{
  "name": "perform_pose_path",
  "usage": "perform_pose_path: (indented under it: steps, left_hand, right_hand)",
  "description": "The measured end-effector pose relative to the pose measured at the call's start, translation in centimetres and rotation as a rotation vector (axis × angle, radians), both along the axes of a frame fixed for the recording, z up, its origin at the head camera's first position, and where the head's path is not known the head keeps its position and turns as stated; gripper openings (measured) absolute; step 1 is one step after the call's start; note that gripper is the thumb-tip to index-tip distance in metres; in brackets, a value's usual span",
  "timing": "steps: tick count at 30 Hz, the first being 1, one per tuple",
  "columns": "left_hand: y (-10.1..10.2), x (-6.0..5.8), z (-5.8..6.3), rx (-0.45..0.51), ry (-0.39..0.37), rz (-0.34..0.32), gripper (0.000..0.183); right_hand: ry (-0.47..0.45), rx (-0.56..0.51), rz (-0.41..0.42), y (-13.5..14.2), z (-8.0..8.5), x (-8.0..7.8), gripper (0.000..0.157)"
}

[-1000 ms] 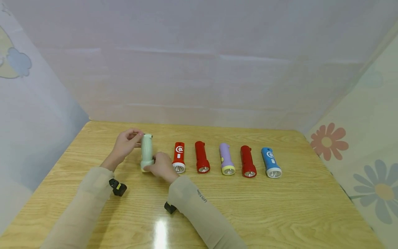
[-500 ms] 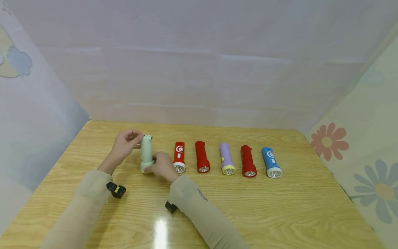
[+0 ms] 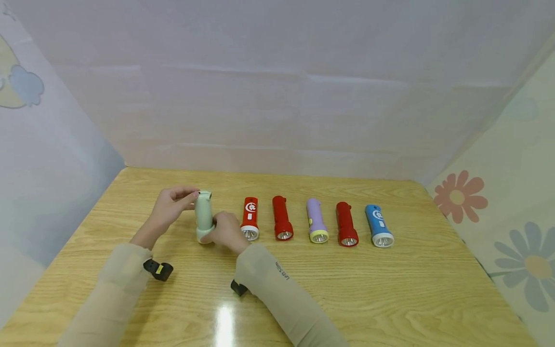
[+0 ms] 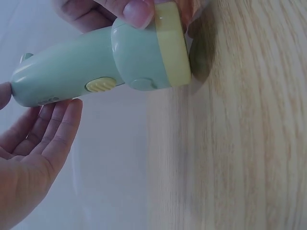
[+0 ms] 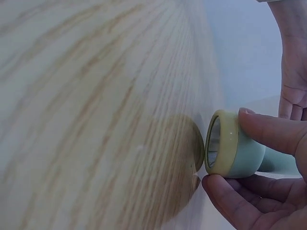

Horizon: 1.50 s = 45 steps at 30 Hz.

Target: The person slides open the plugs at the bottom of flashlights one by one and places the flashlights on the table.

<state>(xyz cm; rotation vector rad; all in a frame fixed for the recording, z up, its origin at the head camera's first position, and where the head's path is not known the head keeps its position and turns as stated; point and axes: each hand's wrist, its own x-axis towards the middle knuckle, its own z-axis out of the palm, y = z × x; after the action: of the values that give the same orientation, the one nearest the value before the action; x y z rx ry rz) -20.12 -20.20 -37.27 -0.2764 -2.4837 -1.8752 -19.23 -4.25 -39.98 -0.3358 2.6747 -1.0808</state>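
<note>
A mint-green flashlight [image 3: 203, 212] with a cream rim stands tilted, lens end down, at the left of the table. My right hand [image 3: 227, 233] grips its wide head; in the right wrist view, thumb and fingers [image 5: 228, 199] lie on opposite sides of it. At the tail end, my left hand [image 3: 171, 207] holds the flashlight between thumb and fingers. The left wrist view shows a cream switch [image 4: 101, 84] on the body and the rim [image 4: 172, 48] close to the tabletop. Whether the rim touches the wood I cannot tell.
To the right lies a row of flashlights: red with a white rim [image 3: 249, 219], plain red [image 3: 282, 218], purple and yellow [image 3: 317, 220], another red [image 3: 346, 224] and blue [image 3: 379, 225]. The wooden table [image 3: 368, 294] meets a pale cloth backdrop [image 3: 277, 120] behind.
The tail of the mint-green flashlight has tipped slightly left and towards me, and my left hand has shifted the same way with it. My right hand stays nearly still at the head.
</note>
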Motion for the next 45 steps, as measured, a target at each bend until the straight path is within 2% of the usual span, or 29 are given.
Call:
perform_pose_path:
  steps: [18, 28, 36, 45]
  left_hand:
    - [-0.5, 0.6, -0.1, 0.006, 0.065, -0.064, 0.039]
    - [-0.7, 1.1, -0.3, -0.092, 0.098, -0.054, 0.035]
    - [-0.5, 1.7, -0.1, -0.067, 0.117, -0.065, 0.033]
    - [-0.2, 2.4, 0.0, -0.09, 0.113, -0.063, 0.031]
  right_hand:
    - [0.012, 0.029, 0.024, -0.1, -0.1, -0.2, 0.043]
    - [0.048, 0.048, 0.046, -0.1, -0.4, -0.4, 0.042]
    - [0.066, 0.071, 0.075, 0.0, -0.3, -0.4, 0.041]
    - [0.039, 0.04, 0.064, 0.0, -0.5, -0.4, 0.041]
